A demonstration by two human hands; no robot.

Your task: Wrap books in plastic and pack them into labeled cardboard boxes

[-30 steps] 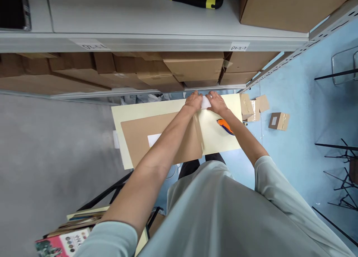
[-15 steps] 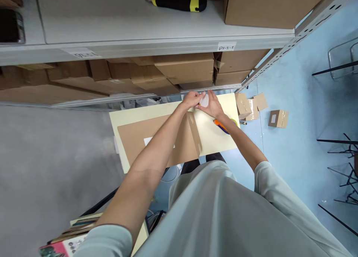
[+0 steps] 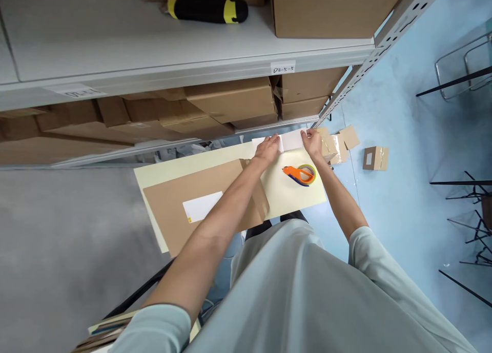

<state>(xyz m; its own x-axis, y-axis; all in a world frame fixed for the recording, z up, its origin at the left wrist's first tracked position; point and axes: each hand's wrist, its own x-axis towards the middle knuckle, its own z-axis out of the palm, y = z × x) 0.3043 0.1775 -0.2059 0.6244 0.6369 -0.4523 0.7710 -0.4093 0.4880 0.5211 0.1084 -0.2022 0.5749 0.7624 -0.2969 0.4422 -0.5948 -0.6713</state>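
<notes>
Stretched along the back edge of the pale yellow board (image 3: 277, 199) is a strip of white paper (image 3: 292, 141), with a crease or seam near its middle. My left hand (image 3: 268, 149) has its fingers bent together on the strip's middle. At the right end, my right hand (image 3: 312, 141) pinches the paper between thumb and fingers. In front of the paper lies an orange and blue tape dispenser (image 3: 300, 175) with a roll on it. To the left, partly under my left forearm, rests a brown cardboard box (image 3: 169, 196) bearing a white label (image 3: 202, 206).
Beyond the board rises a grey metal shelf (image 3: 154, 68) stacked with cardboard boxes (image 3: 230, 98). A black and yellow tool handle (image 3: 207, 9) lies on its upper level. A small carton (image 3: 375, 158) and an opened box (image 3: 340, 148) are on the right; black metal legs (image 3: 457, 183) stand farther right.
My hands have moved apart, the right one rightward, and the white paper now spans between them as a long strip. The view has shifted, uncovering the tape dispenser and the box's label.
</notes>
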